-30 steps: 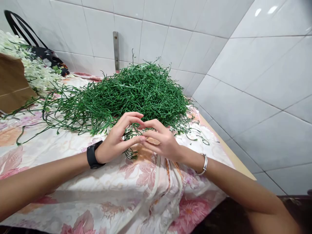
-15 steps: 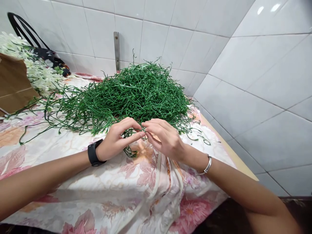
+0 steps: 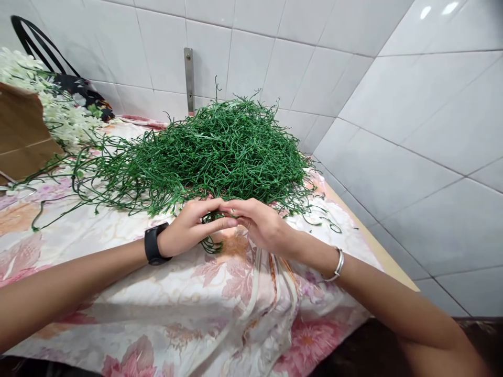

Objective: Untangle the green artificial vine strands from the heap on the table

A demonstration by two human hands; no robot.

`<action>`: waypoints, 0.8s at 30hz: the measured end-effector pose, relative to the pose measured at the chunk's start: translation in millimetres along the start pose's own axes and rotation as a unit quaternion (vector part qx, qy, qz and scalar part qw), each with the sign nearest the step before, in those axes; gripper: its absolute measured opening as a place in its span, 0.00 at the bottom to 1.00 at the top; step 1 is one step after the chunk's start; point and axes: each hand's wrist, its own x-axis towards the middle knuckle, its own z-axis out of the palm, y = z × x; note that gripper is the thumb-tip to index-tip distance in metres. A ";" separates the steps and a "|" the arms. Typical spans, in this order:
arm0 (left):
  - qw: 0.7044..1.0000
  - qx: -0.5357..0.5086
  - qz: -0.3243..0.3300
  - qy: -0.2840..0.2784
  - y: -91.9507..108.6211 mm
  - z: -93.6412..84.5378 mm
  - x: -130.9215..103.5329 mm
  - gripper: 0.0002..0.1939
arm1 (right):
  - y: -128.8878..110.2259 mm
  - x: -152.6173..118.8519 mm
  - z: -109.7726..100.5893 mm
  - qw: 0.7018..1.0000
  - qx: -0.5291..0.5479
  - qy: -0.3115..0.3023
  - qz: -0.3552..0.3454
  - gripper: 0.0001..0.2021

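Note:
My left hand (image 3: 188, 225), with a black band on its wrist, has its thumb and fingers closed at the tips against my right hand. My right hand (image 3: 267, 225), a silver bangle on its wrist, meets it there with fingers bent together. A thin green artificial flower stem (image 3: 234, 215) shows in small part between the fingertips; the fingers hide most of it. Below my left thumb, a small cluster of green stem ends (image 3: 212, 245) lies over the cloth. Just beyond both hands rises a big tangled pile of green artificial stems (image 3: 236, 146).
A floral cloth (image 3: 157, 293) covers the table. White artificial flowers (image 3: 66, 115), a brown cardboard piece (image 3: 23, 131) and a dark bag (image 3: 82, 91) stand at the left. Tiled walls (image 3: 251, 57) close off the back and right, with a metal strip (image 3: 189, 78) upright on the back one.
My fingertips have come closer together, with the right fingers now overlapping the left ones. Both hands are slightly lower. The pile stays as it was.

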 end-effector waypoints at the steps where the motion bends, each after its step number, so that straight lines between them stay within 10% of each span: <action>1: 1.000 -0.019 -0.006 -0.013 0.6 -1.0 0.6 0.10 | -1.4 0.9 -1.3 0.996 0.078 -0.005 0.050 0.14; 6: 0.997 -0.045 -0.034 -0.055 2.8 -3.7 2.7 0.12 | -5.5 7.7 -9.8 0.882 0.413 0.007 0.227 0.09; 11: 0.997 -0.036 -0.050 -0.051 6.9 -2.2 2.4 0.14 | -2.7 10.6 -10.7 0.816 0.496 0.065 0.289 0.11; 16: 0.997 -0.050 -0.056 -0.034 12.4 -1.4 -0.6 0.14 | 0.8 12.1 -12.1 0.835 0.455 0.118 0.286 0.09; 24: 0.994 -0.084 -0.068 0.004 6.0 -3.6 -2.6 0.11 | 65.5 5.7 -84.8 0.915 0.183 0.285 0.221 0.05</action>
